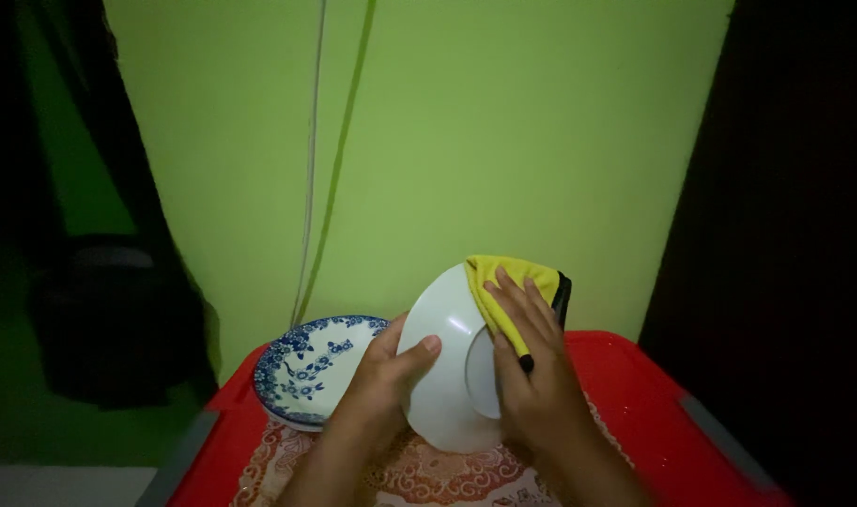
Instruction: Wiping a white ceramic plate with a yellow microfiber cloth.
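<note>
Plate [447, 376] white; cloth [508, 286] yellow; bowl [316, 366] blue-floral; tub [635, 394] red; wall [503, 141] lime.

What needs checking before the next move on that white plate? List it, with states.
1. Left hand grips the white plate, thumb over its rim: ok.
2. Right hand presses the yellow cloth on the plate's underside: ok.
3. Plate held tilted, off the surface: ok.
4. Blue patterned plates sit apart from the held plate: cannot tell.
5. Underside dry: cannot tell.
6. Red surface under the hands: ok.
</note>
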